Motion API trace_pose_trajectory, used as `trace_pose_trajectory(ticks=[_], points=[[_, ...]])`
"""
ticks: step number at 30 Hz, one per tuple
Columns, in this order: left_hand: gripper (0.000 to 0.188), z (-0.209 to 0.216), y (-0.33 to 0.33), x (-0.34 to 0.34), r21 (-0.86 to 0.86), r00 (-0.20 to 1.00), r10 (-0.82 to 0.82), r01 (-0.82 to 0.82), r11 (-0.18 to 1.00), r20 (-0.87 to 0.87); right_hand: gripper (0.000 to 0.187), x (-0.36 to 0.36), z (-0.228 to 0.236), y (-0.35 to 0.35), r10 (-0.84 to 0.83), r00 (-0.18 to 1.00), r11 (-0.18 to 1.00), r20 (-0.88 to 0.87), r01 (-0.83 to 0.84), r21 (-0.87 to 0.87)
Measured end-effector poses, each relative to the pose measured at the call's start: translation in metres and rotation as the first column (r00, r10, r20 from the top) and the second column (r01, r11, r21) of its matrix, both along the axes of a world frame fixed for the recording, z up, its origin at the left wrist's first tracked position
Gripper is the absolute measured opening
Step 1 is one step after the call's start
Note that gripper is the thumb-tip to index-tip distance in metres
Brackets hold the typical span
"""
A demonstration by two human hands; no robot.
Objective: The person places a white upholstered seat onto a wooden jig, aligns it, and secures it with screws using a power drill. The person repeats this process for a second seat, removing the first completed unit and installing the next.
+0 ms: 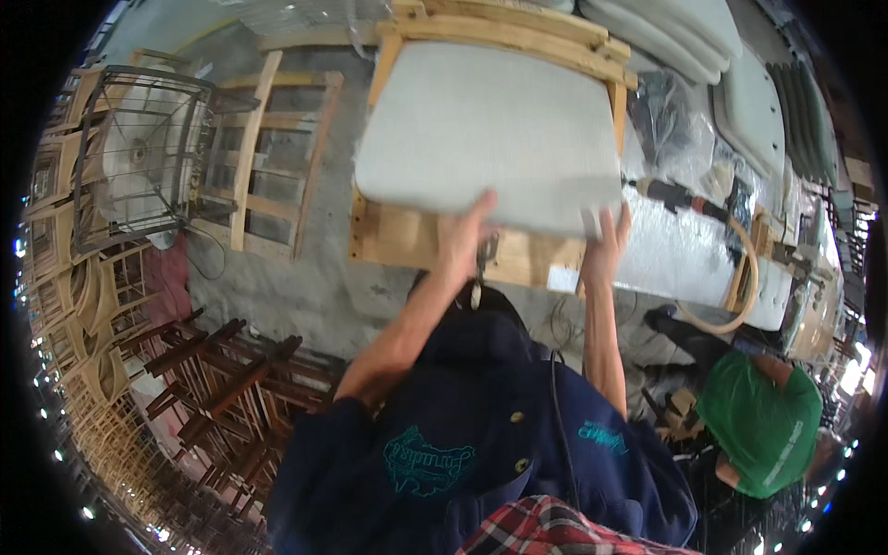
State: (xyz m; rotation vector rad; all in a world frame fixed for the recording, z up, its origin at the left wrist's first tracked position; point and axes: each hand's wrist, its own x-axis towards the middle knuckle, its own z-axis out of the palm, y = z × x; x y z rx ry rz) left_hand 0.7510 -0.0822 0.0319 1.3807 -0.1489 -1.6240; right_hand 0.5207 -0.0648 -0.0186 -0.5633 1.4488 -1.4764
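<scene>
Fingers (623,220) of R hand (602,254) & L hand (457,248) grip near edge of grey board (490,129), over wood desk (398,233). Risk, imo: swung R, its corner could knock the drill (668,194) just beside; loose pinch = slip.

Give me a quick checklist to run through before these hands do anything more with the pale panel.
1. Left hand at the pale panel's near edge: ok.
2. Right hand by its near right corner: ok.
3. Firm grip: cannot tell, fingers partly hidden and blurred.
4. Panel fully seated on the wooden frame: cannot tell, near edge blurred.
5. Power tool well clear: not ok, tip seems close to the panel's right edge.
6. Co-worker in green apart from panel: ok.
</scene>
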Motion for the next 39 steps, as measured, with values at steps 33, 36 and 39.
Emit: trace_pose_trajectory(ticks=[33, 36, 39], points=[[0.078, -0.142, -0.142, 0.084, 0.205, -0.342, 0.102, 0.746, 0.633, 0.934, 0.043, 0.002, -0.089, -0.138, 0.073, 0.074, 0.925, -0.995, -0.378, 0.04], [0.079, -0.145, -0.148, 0.085, 0.172, -0.319, 0.124, 0.754, 0.634, 0.94, 0.042, -0.002, -0.091, -0.143, -0.022, 0.08, 0.912, -0.997, -0.408, -0.053], [0.085, -0.138, -0.152, 0.091, 0.146, -0.23, 0.064, 0.784, 0.604, 0.971, 0.044, 0.001, -0.09, -0.138, 0.027, 0.266, 0.904, -0.963, -0.417, -0.09]])
